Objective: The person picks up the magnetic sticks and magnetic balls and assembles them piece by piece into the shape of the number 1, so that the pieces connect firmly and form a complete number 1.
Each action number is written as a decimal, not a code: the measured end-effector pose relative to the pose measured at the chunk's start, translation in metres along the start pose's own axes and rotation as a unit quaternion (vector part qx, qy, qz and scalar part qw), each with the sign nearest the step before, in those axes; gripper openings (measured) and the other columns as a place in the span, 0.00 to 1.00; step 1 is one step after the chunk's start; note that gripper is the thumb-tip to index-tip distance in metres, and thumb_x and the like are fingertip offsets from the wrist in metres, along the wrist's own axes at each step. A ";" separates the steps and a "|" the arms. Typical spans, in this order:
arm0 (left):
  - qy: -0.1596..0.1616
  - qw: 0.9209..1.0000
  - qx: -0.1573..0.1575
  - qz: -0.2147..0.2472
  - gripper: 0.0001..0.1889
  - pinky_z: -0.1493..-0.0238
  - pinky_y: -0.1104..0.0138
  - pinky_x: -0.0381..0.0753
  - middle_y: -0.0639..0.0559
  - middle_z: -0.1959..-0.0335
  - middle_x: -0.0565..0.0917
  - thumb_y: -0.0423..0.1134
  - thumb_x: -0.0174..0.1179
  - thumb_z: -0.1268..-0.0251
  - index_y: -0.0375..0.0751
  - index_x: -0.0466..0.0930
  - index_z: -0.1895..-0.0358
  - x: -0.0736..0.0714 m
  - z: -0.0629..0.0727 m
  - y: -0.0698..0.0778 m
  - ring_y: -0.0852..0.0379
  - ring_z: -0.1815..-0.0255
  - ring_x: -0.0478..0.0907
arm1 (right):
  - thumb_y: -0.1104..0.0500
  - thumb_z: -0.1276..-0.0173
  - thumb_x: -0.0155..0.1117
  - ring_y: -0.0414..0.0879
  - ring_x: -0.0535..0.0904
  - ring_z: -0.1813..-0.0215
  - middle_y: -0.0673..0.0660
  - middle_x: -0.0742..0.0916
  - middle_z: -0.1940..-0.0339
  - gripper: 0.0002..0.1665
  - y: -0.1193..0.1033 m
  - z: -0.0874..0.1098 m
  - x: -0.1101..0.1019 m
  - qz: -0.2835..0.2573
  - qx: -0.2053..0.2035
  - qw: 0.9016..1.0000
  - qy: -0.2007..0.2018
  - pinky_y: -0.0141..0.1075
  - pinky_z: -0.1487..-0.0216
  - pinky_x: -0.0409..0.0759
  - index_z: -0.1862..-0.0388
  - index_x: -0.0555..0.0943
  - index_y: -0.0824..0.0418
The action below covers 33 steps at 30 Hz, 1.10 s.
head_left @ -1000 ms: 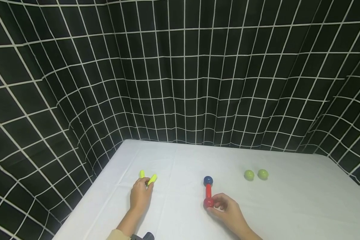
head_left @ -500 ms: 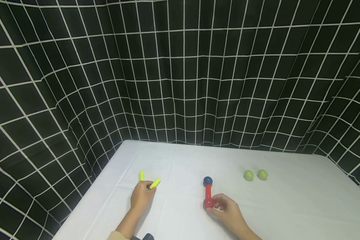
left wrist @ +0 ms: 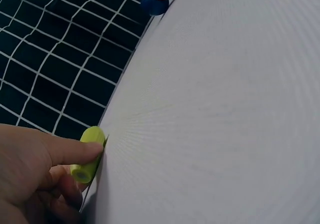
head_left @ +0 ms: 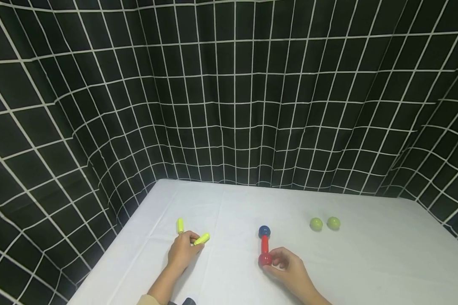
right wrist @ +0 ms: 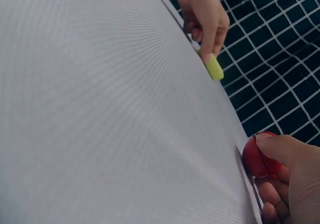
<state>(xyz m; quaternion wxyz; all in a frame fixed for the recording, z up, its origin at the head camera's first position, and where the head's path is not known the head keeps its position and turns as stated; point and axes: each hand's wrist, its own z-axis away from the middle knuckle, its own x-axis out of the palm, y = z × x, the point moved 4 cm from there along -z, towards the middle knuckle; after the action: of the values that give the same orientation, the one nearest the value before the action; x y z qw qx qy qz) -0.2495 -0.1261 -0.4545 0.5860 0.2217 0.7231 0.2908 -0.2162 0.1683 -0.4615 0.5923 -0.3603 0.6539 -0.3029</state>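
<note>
My left hand (head_left: 182, 254) pinches a short yellow-green rod (head_left: 202, 239) between thumb and fingers, low over the white cloth; the left wrist view shows the rod's end (left wrist: 82, 175) beside the thumb. A second yellow-green rod (head_left: 180, 225) lies just beyond that hand. At centre right, a red ball (head_left: 265, 259), a red rod (head_left: 265, 244) and a blue ball (head_left: 264, 231) stand joined in a line pointing away from me. My right hand (head_left: 293, 271) grips the near red ball, its thumb (right wrist: 270, 143) on it in the right wrist view.
Two light green balls (head_left: 316, 224) sit side by side at the right on the white-covered table (head_left: 229, 212). A black curtain (head_left: 248, 106) with a white grid surrounds the table's back and sides. Something dark (head_left: 188, 301) shows at my left wrist.
The left hand has turned its yellow-green rod clockwise and moved it slightly right and nearer, apart from the other rod. The right hand holds still on the red ball.
</note>
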 end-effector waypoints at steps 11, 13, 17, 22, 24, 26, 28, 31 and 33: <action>-0.164 0.973 -0.014 0.163 0.17 0.60 0.63 0.79 0.49 0.64 0.81 0.40 0.67 0.49 0.35 0.80 0.57 0.021 0.005 0.006 0.57 0.62 0.76 | 0.56 0.54 0.76 0.34 0.74 0.68 0.48 0.83 0.73 0.20 0.000 0.001 -0.001 -0.009 0.001 1.000 -0.004 0.27 0.65 0.73 0.62 0.80 0.58; -0.184 0.966 -0.016 0.179 0.18 0.60 0.64 0.79 0.49 0.63 0.81 0.41 0.67 0.50 0.35 0.80 0.56 0.024 0.007 0.009 0.57 0.62 0.76 | 0.55 0.54 0.76 0.34 0.74 0.68 0.47 0.83 0.73 0.20 0.000 0.000 0.000 -0.007 0.001 1.000 -0.004 0.27 0.65 0.73 0.62 0.80 0.58; -0.220 0.952 -0.032 0.210 0.18 0.72 0.71 0.76 0.50 0.67 0.80 0.40 0.67 0.50 0.35 0.79 0.57 0.029 0.011 0.015 0.61 0.72 0.73 | 0.55 0.54 0.76 0.33 0.74 0.68 0.47 0.83 0.73 0.20 0.001 0.000 0.000 -0.006 -0.002 1.000 -0.001 0.27 0.64 0.73 0.62 0.80 0.57; -0.258 0.935 -0.044 0.238 0.16 0.84 0.79 0.64 0.56 0.77 0.80 0.39 0.67 0.50 0.35 0.79 0.59 0.034 0.016 0.020 0.68 0.86 0.64 | 0.56 0.54 0.76 0.33 0.74 0.68 0.47 0.83 0.73 0.20 0.001 0.000 0.000 -0.003 -0.007 1.000 0.001 0.27 0.65 0.73 0.62 0.80 0.58; -0.268 0.931 -0.043 0.245 0.15 0.86 0.79 0.62 0.58 0.81 0.79 0.38 0.67 0.50 0.34 0.79 0.60 0.035 0.017 0.022 0.69 0.88 0.63 | 0.56 0.54 0.76 0.33 0.74 0.68 0.47 0.83 0.73 0.20 0.001 0.000 0.000 -0.005 -0.007 1.000 0.001 0.27 0.65 0.73 0.62 0.80 0.58; -0.276 0.928 -0.042 0.249 0.15 0.86 0.80 0.63 0.59 0.82 0.79 0.38 0.67 0.51 0.34 0.79 0.60 0.036 0.019 0.023 0.69 0.88 0.63 | 0.56 0.54 0.76 0.33 0.74 0.68 0.47 0.83 0.73 0.20 0.001 -0.001 0.000 -0.008 -0.006 1.000 0.000 0.27 0.65 0.73 0.62 0.80 0.58; -0.280 0.926 -0.040 0.251 0.15 0.86 0.80 0.63 0.59 0.82 0.79 0.39 0.67 0.51 0.34 0.79 0.60 0.037 0.020 0.024 0.70 0.89 0.63 | 0.56 0.54 0.76 0.33 0.74 0.68 0.47 0.83 0.73 0.20 0.002 -0.001 0.000 -0.010 -0.006 1.000 -0.001 0.27 0.65 0.73 0.62 0.80 0.58; -0.279 0.927 -0.038 0.248 0.16 0.86 0.80 0.64 0.57 0.81 0.80 0.39 0.68 0.51 0.34 0.79 0.61 0.038 0.022 0.026 0.70 0.89 0.63 | 0.56 0.54 0.76 0.33 0.74 0.68 0.47 0.83 0.73 0.20 0.002 -0.001 0.000 -0.010 -0.007 1.000 -0.001 0.27 0.64 0.73 0.62 0.80 0.58; -0.278 0.928 -0.040 0.244 0.16 0.86 0.80 0.65 0.56 0.80 0.80 0.40 0.68 0.51 0.34 0.80 0.61 0.040 0.023 0.027 0.70 0.89 0.64 | 0.56 0.54 0.76 0.33 0.74 0.68 0.47 0.83 0.73 0.20 0.002 -0.001 0.000 -0.009 -0.006 1.000 -0.001 0.27 0.64 0.73 0.62 0.80 0.57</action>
<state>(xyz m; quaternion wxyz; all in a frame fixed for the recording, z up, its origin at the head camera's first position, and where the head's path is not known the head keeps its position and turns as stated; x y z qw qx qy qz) -0.2363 -0.0761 -0.4678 0.6831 0.4397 0.4426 0.3797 -0.2174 0.1691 -0.4627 0.5878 -0.3702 0.6522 -0.3036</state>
